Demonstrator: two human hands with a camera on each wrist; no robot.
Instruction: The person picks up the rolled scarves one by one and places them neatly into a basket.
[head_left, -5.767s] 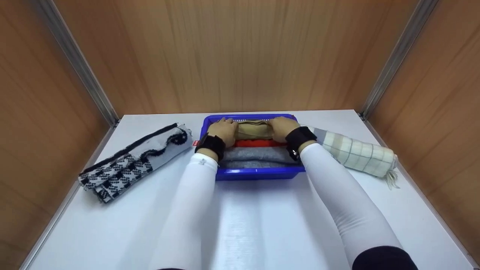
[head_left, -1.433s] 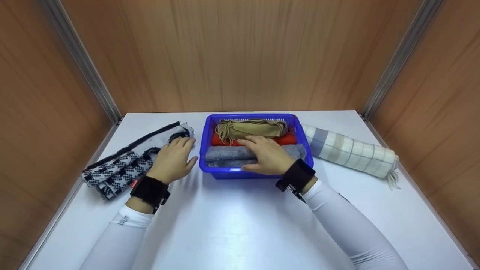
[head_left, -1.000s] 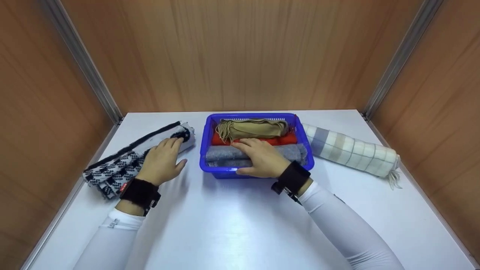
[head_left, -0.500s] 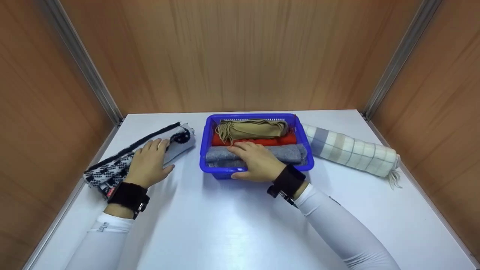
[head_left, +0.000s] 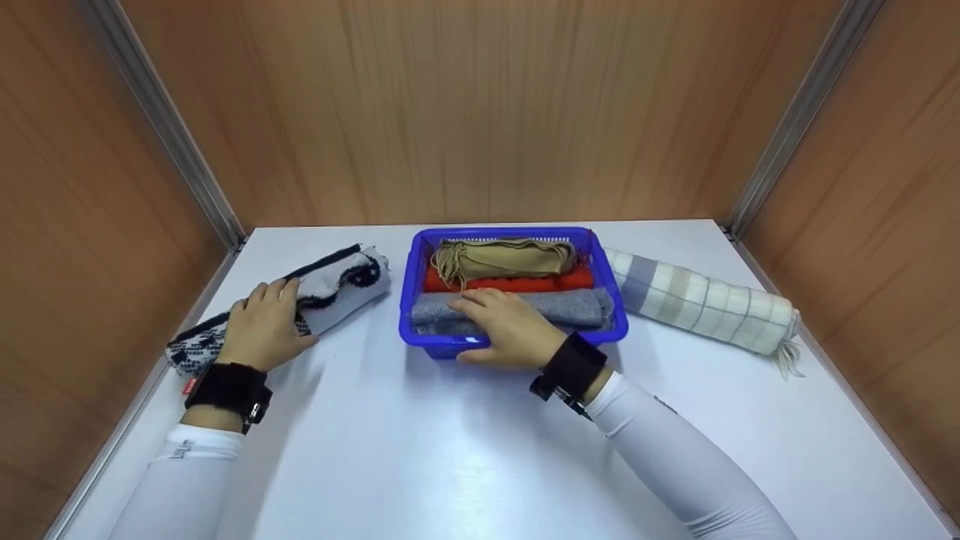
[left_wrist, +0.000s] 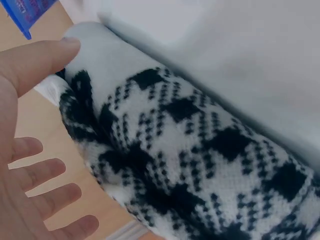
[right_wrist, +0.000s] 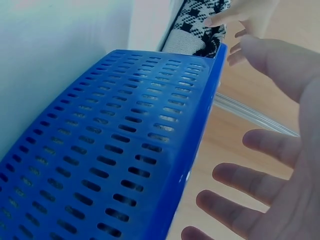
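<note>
On the left side of the white table lies a rolled black-and-white patterned scarf [head_left: 341,289]. My left hand [head_left: 262,330] is over its near half, thumb apart; in the left wrist view its fingers [left_wrist: 50,200] are spread beside the roll, not curled round it. A blue plastic basket [head_left: 409,300] stands in the middle, with a rolled tan fringed scarf [head_left: 517,257] at its back, red cloth [head_left: 517,284] in the middle and a folded grey cloth [head_left: 570,306] in front. Over the basket's front rim is my right hand [head_left: 514,330], fingers extended and holding nothing.
Right of the basket lies a rolled cream checked scarf [head_left: 697,300] with fringe at its near end, its far end close by the basket. Wood-grain panels [head_left: 480,112] enclose the table at the back and both sides.
Earlier both hands were on the tan scarf in the basket; they have let go of it. The left hand has moved left along the black-and-white scarf, while the right has drawn back slightly toward the front rim.
</note>
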